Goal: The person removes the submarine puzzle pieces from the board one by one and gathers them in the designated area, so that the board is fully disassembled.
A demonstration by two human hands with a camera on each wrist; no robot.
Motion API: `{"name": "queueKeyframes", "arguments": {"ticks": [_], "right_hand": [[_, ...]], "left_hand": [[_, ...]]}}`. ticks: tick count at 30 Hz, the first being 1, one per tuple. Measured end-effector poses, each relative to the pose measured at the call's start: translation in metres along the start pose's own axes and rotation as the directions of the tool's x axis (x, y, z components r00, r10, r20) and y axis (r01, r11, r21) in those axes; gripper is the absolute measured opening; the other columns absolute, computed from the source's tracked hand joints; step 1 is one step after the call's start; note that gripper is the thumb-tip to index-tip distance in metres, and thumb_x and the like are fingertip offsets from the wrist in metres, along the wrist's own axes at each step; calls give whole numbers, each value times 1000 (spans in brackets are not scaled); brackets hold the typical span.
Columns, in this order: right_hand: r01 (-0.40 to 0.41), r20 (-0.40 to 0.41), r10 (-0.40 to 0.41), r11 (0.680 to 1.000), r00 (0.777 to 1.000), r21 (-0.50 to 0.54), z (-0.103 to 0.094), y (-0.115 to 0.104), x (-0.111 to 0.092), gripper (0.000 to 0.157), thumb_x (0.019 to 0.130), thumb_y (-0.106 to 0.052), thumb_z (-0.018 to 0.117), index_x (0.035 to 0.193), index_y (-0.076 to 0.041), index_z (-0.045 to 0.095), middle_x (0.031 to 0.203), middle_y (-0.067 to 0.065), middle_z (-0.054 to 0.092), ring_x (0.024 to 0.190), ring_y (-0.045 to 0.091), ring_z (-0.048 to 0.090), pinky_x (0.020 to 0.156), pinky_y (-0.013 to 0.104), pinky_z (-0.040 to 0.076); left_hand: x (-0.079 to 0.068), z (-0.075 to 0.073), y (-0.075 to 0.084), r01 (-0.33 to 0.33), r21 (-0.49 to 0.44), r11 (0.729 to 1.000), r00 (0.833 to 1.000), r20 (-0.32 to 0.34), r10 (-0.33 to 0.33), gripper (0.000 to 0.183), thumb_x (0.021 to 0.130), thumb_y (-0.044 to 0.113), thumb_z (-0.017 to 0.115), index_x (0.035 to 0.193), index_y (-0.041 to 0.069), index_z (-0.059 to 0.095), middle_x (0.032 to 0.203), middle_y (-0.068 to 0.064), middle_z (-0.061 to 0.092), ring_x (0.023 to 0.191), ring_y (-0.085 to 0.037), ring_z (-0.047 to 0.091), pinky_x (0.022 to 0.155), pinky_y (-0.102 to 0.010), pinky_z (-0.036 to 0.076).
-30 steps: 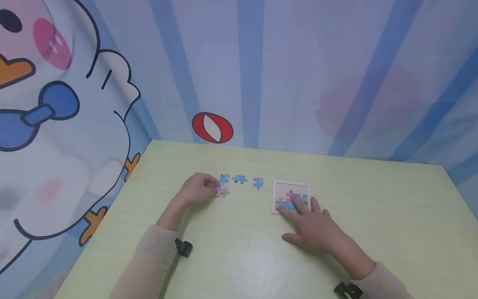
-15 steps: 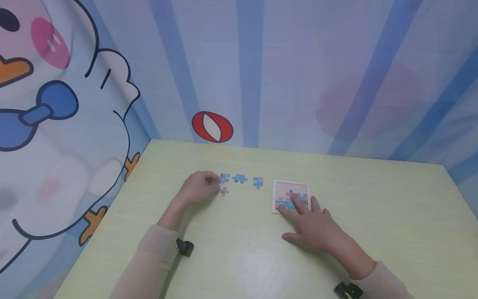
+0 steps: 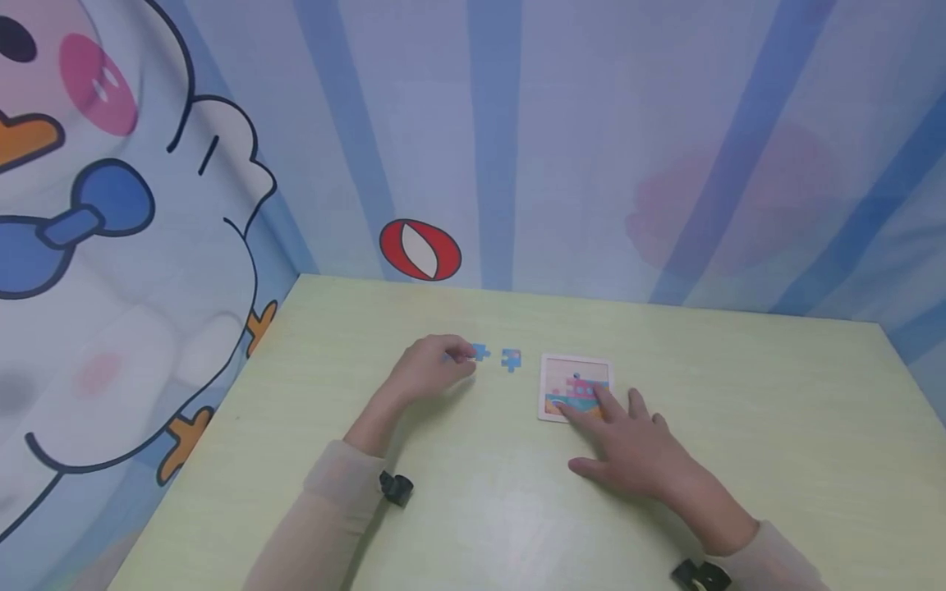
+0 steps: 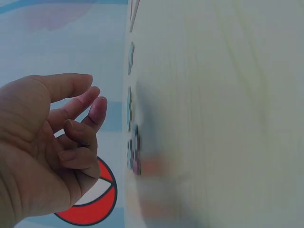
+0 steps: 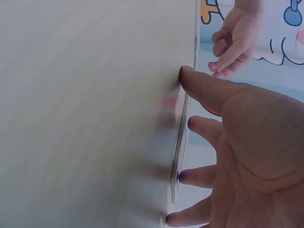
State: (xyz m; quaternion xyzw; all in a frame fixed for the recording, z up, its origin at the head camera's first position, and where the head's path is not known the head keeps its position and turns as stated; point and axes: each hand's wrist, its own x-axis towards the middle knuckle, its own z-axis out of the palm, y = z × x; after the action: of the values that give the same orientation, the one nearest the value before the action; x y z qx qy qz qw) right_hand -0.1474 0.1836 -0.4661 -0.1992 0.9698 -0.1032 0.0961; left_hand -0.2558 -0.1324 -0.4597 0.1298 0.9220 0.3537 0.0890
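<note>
My left hand (image 3: 432, 369) hovers over loose jigsaw pieces left of the puzzle tray, hiding some of them in the head view. One blue piece (image 3: 481, 352) shows just past its fingertips, and another blue piece (image 3: 512, 359) lies nearer the tray. In the left wrist view the left hand (image 4: 61, 142) has loosely bent fingers, nothing between them, and stays apart from the pieces (image 4: 137, 149). The right hand (image 3: 636, 451) spreads its straight fingers over the lower right of the square puzzle tray (image 3: 542, 390), which is partly filled with a pink and blue picture.
A pale wooden table (image 3: 473, 509) carries everything. Behind it hangs a striped blue curtain (image 3: 576, 164) with a cartoon duck at the left and a red ball. Each wrist bears a small black camera (image 3: 397, 488).
My left hand has moved right from the leftmost pieces, now covering them. The right hand has shifted slightly right, uncovering more of the picture in the tray.
</note>
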Motion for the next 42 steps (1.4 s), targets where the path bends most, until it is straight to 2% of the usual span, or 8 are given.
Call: {"name": "queueKeyframes", "arguments": {"ticks": [5,9,12,14,16,21,32,42], "right_hand": [[-28,18,28,999,999,28,-2,1,-3,73,96,-59,65,160,-34,41,166,26,25,138,72,22,97,84,31],[-37,24,36,999,999,30,-2,2,-3,73,96,-60,65,160,-35,41,166,26,25,138,72,22,97,84,31],[-37,27,37,999,999,23,-3,2,-3,73,95,-60,65,160,-35,41,165,27,25,138,72,22,96,84,31],[-35,27,34,999,999,18,-3,2,-3,73,96,-60,65,160,-34,41,165,27,26,138,72,22,96,84,32],[-32,25,32,999,999,17,-3,2,-3,73,96,-60,65,160,-34,41,165,27,26,138,72,23,96,84,32],[-26,18,26,1000,1000,17,-3,3,-4,73,96,-59,64,160,-34,40,165,27,26,137,73,22,95,84,32],[-14,16,14,1000,1000,5,-2,3,-4,74,96,-58,66,160,-31,41,165,26,27,135,74,25,91,85,34],[-20,14,20,1000,1000,-1,-2,4,-4,73,96,-58,65,160,-32,41,165,26,28,136,73,26,93,84,34]], "left_hand": [[6,11,12,-18,4,1000,1000,25,17,21,99,27,70,117,17,76,99,4,68,89,-18,60,81,-37,52],[12,21,20,-47,8,999,998,41,47,21,99,26,70,117,17,76,99,5,68,91,-17,60,96,-47,48],[16,28,28,-73,-6,997,995,61,74,22,98,25,70,117,16,76,98,5,68,91,-17,61,97,-50,47],[20,33,33,-88,-10,996,993,74,89,22,98,24,71,118,16,76,98,5,68,90,-16,61,95,-46,48],[23,39,38,-100,-15,995,991,92,101,23,98,23,71,118,15,76,98,5,68,89,-15,61,83,-38,52],[32,54,52,-140,17,990,983,125,137,25,96,25,73,119,15,76,97,6,69,90,-13,62,82,-32,50],[38,82,75,-141,49,989,972,198,129,29,92,26,77,119,14,76,104,6,73,96,-10,66,87,-30,52],[40,89,85,-110,67,992,972,214,93,26,92,27,79,116,16,76,103,7,72,97,-9,65,87,-29,51]]}}
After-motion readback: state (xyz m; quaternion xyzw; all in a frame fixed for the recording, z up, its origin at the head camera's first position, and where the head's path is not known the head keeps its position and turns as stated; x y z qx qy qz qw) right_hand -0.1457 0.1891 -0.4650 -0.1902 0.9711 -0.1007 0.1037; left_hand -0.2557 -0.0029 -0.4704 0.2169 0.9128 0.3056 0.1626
